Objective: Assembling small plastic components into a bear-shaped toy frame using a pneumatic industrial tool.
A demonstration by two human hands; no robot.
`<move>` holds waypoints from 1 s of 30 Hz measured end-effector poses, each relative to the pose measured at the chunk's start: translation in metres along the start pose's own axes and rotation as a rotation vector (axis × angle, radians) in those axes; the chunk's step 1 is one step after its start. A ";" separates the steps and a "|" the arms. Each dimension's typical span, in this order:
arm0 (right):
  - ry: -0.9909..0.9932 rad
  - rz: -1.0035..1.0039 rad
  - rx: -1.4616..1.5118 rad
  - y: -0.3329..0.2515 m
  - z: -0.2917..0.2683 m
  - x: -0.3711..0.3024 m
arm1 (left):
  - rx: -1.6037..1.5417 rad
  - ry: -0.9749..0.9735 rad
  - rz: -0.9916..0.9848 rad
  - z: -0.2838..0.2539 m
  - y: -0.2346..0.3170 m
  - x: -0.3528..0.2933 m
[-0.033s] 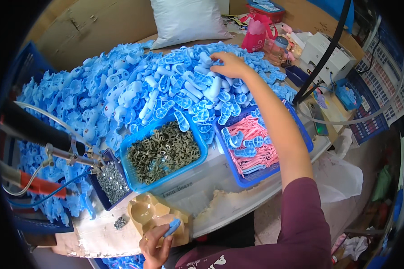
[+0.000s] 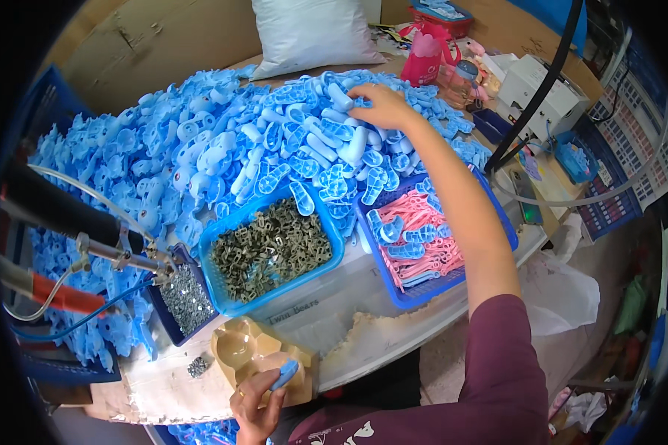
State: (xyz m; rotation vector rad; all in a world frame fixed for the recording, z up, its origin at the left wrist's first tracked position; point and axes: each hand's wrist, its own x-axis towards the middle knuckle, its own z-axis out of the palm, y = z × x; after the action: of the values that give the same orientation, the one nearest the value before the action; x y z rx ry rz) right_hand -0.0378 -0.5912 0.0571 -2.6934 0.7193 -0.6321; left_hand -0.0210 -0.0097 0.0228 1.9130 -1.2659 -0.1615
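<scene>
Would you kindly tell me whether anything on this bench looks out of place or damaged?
A small heap of metal bits lies loose on the worktop, outside the dark blue bin of similar-looking bits, so perhaps spilled. A ragged brown patch near the worktop's front edge looks torn or worn.

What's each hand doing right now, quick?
Left hand: closed, pinching a small blue plastic piece.
Right hand: at the pile of blue parts; whether it grips one cannot be told.
</scene>
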 end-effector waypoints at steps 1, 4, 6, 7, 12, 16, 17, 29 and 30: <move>0.038 -0.072 -0.066 -0.007 -0.006 -0.005 | -0.036 -0.004 0.014 0.000 -0.004 0.001; 0.092 -0.200 -0.123 -0.026 -0.014 -0.019 | -0.022 0.008 0.066 0.001 -0.006 0.000; 0.099 -0.326 0.002 -0.032 -0.008 -0.022 | -0.028 0.005 0.058 0.000 -0.004 -0.003; 0.125 -0.331 0.046 -0.036 -0.008 -0.025 | -0.026 0.004 0.067 -0.001 -0.003 -0.005; 0.317 -0.197 0.319 -0.050 -0.005 -0.040 | 0.032 0.050 0.130 -0.005 -0.005 -0.022; 0.320 -0.081 0.233 -0.045 -0.009 -0.043 | 0.154 0.070 0.199 -0.006 -0.015 -0.035; 0.246 -0.058 0.447 -0.038 -0.015 -0.054 | 0.164 0.063 0.221 -0.005 -0.015 -0.034; -0.526 -0.223 0.660 -0.251 -0.008 -0.214 | 0.340 0.054 0.290 0.037 -0.030 -0.054; -0.518 -0.221 0.710 -0.260 -0.001 -0.221 | 0.344 0.059 0.280 0.037 -0.029 -0.056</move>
State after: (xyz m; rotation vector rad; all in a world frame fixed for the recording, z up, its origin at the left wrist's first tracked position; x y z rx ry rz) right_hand -0.1057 -0.2580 0.0802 -2.1213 0.0340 -0.1555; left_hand -0.0467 0.0202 -0.0394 1.9775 -1.5833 0.2713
